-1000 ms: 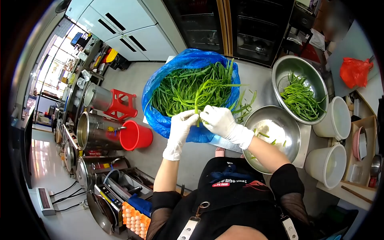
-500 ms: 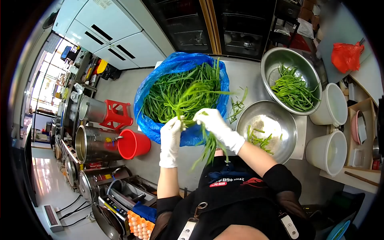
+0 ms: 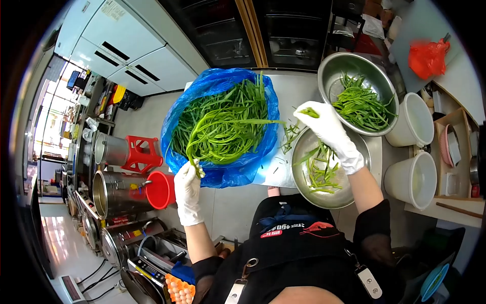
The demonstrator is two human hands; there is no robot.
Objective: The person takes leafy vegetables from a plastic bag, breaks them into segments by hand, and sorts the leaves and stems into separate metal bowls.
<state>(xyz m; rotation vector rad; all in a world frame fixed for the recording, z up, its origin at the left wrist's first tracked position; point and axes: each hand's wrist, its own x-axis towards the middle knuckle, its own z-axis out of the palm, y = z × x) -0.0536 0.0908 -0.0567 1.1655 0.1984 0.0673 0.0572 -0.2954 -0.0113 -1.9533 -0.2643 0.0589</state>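
My left hand (image 3: 188, 195), in a white glove, is closed on the stem ends of a bunch of water spinach (image 3: 202, 131). The bunch's long stalks arch over more greens in the open blue plastic bag (image 3: 168, 147). My right hand (image 3: 326, 126), also gloved, is above the rim of the near steel bowl (image 3: 349, 195), with a short piece of green stem (image 3: 310, 112) between its fingers. Cut stems and leaves (image 3: 320, 175) lie in that bowl. The far steel bowl (image 3: 334, 76), beyond my right hand, contains a heap of cut greens (image 3: 363, 104).
Two white buckets (image 3: 412, 180) stand at the right beside a wooden shelf (image 3: 448, 177). A red bucket (image 3: 161, 190), a red stool (image 3: 143, 153) and steel pots (image 3: 119, 192) are on the left. Loose sprigs (image 3: 289, 137) lie between bag and bowls.
My right hand has moved from beside my left hand to above the near bowl, where more greens now lie. My left hand has shifted left and down, still gripping the bunch.
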